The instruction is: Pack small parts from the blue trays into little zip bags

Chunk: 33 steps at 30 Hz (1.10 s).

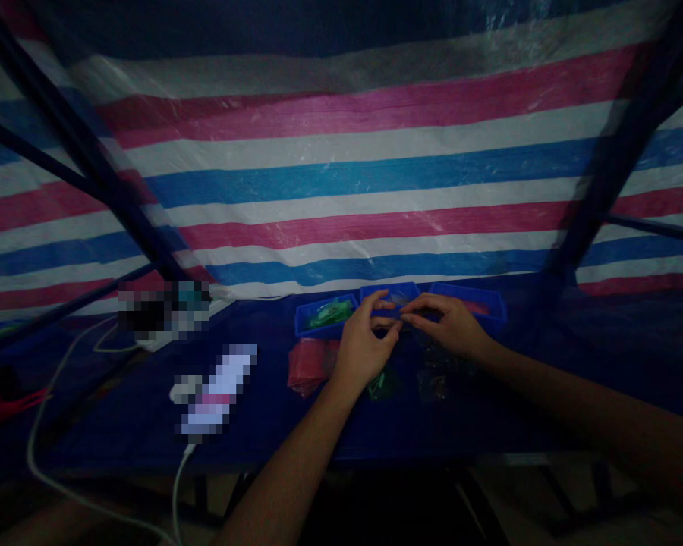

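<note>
Forearms nearest; L hand & R hand w/ tiny, dim item.

Looking like a makeshift work stall.
Striped plastic sheeting is hanging behind dark frame posts; small blue bins are sitting on a blue table.

A hand could slip through the strip of table between the phone, lower left, and the red packets near the centre. I see room on the right too, past the right tray. In the middle, the left hand and right hand block the way to the middle tray, their forearms slanting across the lower frame. The left tray stands behind the packets; farther back, the striped sheet walls everything off. A white cable loops across the lower left.
</note>
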Tool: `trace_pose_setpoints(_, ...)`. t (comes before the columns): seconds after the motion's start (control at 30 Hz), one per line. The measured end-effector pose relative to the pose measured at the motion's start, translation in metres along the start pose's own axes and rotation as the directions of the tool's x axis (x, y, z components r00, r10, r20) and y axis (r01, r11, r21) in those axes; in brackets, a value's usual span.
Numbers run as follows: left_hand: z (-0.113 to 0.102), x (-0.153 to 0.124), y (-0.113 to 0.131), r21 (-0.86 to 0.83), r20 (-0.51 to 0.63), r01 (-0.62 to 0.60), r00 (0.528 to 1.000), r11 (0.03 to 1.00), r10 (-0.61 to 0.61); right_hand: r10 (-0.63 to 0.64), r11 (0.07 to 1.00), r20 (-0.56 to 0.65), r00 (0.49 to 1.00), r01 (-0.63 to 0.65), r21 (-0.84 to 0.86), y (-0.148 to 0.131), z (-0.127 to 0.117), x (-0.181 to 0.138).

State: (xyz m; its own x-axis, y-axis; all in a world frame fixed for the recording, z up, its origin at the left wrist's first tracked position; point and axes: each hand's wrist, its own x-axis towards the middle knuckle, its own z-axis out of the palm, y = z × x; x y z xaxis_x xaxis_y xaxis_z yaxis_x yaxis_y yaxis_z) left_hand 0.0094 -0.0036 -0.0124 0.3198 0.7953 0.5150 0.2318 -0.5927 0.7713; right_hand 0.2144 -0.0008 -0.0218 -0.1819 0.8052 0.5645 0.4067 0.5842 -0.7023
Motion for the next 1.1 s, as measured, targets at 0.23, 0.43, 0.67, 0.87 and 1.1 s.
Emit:
trace_pose_setpoints(0.23,0.0006,0.0004,-0.0019,0.051,0.02,-0.024,1.0,0.998,0.023,0.082,0.986,-0.019,0.996,-0.078,0.149,0.001,0.0009,-0.0009)
trace_pose_setpoints(0.43,0.0005,0.0003,0.0001,0.143,0.036,0.0,0.999,0.99,-0.005,0.061,0.992,-0.041,0.997,-0.056,0.117,-0.0011,0.004,-0.0023)
trace_pose_setpoints(0.67,0.0012,-0.0015,0.006,0.202,0.071,0.019,0.997,0.979,-0.034,0.074,0.986,-0.021,0.997,-0.07,0.149,0.002,0.0075,-0.0038)
trace_pose_setpoints(0.87,0.0007,-0.002,0.0055,0.172,0.081,0.004,0.997,0.985,-0.018,0.086,0.984,-0.034,0.996,-0.079,0.157,-0.0007,0.0059,-0.0033)
trace_pose_setpoints(1.1,0.0016,-0.0012,-0.0001,0.075,0.101,0.002,0.995,0.997,-0.01,0.111,0.98,-0.071,0.991,-0.098,0.171,-0.003,0.0043,-0.0024)
